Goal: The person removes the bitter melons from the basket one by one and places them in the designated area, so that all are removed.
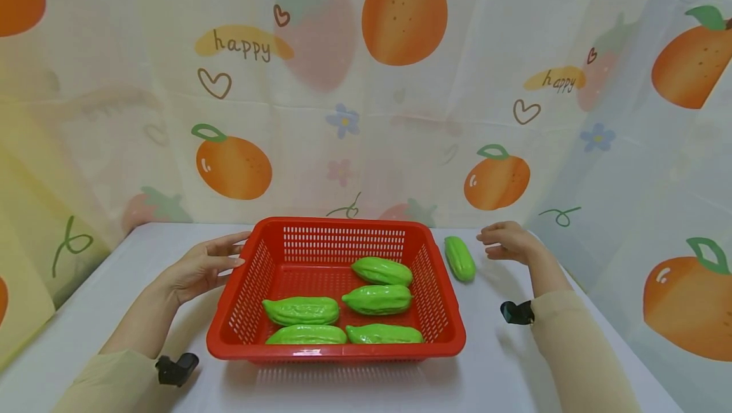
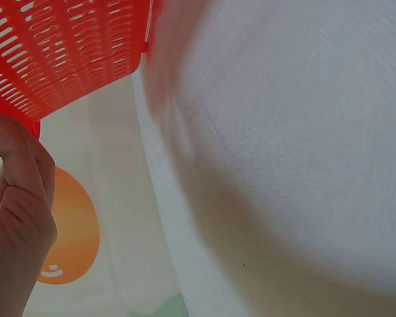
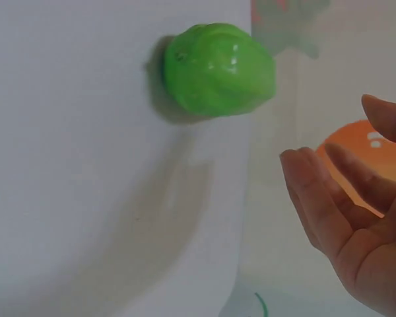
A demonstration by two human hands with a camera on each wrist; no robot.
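A red plastic basket point(image 1: 263, 352) with slotted walls sits on the table and bears several glossy green, ridged bitter melons point(image 1: 377, 299). At its left side, my left hand point(image 1: 197, 270) holds the rim. The left wrist view shows that hand point(image 2: 16, 211) against the basket's outer side point(image 2: 72, 59), some fingers hidden. One more bitter melon point(image 1: 460, 259) lies on the table just right of the basket. My right hand point(image 1: 509, 243) is to the right of this melon, apart from it, its fingers loosely bent. In the right wrist view, a gap separates the hand point(image 3: 356, 218) from the melon point(image 3: 218, 69).
The white-covered table point(image 1: 332, 394) runs back to a hanging fruit-print curtain point(image 1: 400, 114). A yellowish stretch of curtain point(image 1: 34, 209) closes the left side. Each wrist carries a small black device, such as the one point(image 1: 177, 369) on the left.
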